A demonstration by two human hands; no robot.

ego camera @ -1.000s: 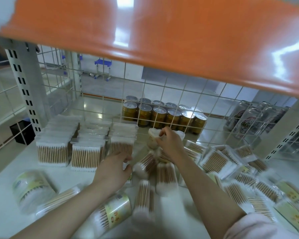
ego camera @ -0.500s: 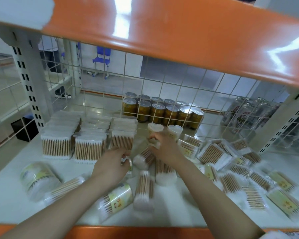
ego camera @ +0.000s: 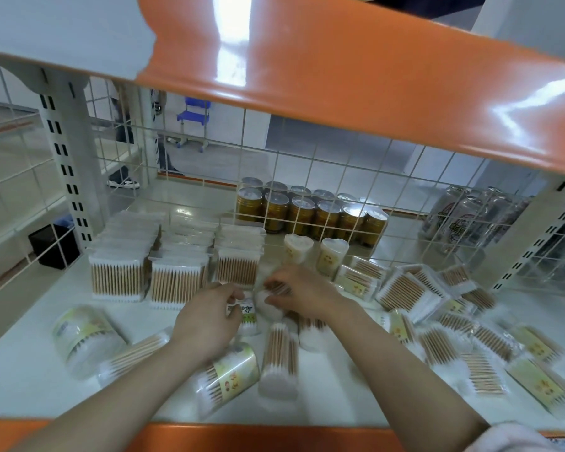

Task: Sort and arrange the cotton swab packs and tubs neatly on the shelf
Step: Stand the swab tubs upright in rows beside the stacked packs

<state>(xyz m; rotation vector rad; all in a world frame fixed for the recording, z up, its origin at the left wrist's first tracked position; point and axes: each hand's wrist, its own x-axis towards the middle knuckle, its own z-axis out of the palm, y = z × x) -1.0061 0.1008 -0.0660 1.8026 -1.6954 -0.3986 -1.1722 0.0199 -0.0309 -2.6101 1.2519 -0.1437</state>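
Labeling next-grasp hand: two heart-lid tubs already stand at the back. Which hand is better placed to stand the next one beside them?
Right. The right hand lies just in front of the two upright tubs, fingers already curled on a swab pack. The left hand sits lower, nearer the stacked packs, gripping a labelled tub.

Right hand (ego camera: 302, 290) grips a swab pack (ego camera: 276, 288) smeared by motion blur; label unreadable. Left hand (ego camera: 209, 316) covers most of a labelled tub (ego camera: 247, 316). Loose packs at right (ego camera: 483, 350) blurred; count indeterminate. Right sleeve (ego camera: 516, 438) cut off at bottom edge.
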